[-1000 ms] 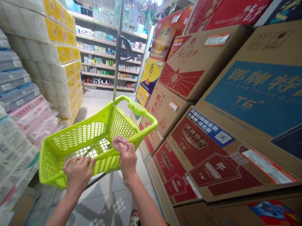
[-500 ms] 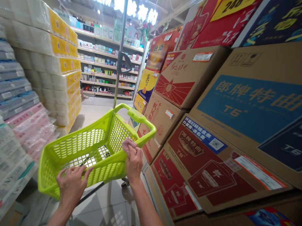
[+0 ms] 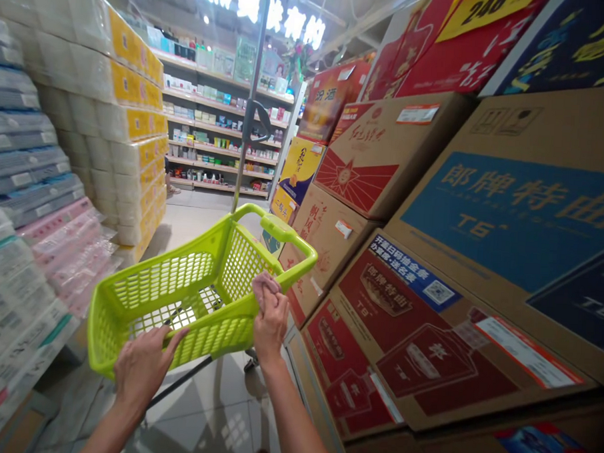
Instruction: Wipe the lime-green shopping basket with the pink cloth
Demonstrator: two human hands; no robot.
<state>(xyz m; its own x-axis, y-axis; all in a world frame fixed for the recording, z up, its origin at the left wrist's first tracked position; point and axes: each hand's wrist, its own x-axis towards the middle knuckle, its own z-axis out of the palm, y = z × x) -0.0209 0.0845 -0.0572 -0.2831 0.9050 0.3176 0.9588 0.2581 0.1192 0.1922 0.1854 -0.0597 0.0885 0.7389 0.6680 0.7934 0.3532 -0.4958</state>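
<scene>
A lime-green plastic shopping cart basket [image 3: 154, 271] with slotted sides stands in front of me, nothing lying inside it. My left hand [image 3: 143, 364] grips the near rim, thumb on the outer side and fingers over the edge. In my right hand [image 3: 272, 322] is a crumpled pinkish cloth [image 3: 265, 285], pressed to the near rim close to the cart handle [image 3: 282, 230]. A metal pole [image 3: 249, 117] with a dark hook-like fitting rises at the cart's far end. Some fingertips of both hands are hidden.
Stacked liquor cartons [image 3: 429, 285] wall the right side. Yellow-and-white tissue packs [image 3: 131, 125] and pink packs [image 3: 64, 236] pile up at left. Shelves of small goods [image 3: 221, 123] stand at the back, beyond a pale tiled floor [image 3: 195, 215].
The cloth in my right hand has shifted slightly along the rim toward the handle. My left hand stays on the rim. The whole view has moved a little.
</scene>
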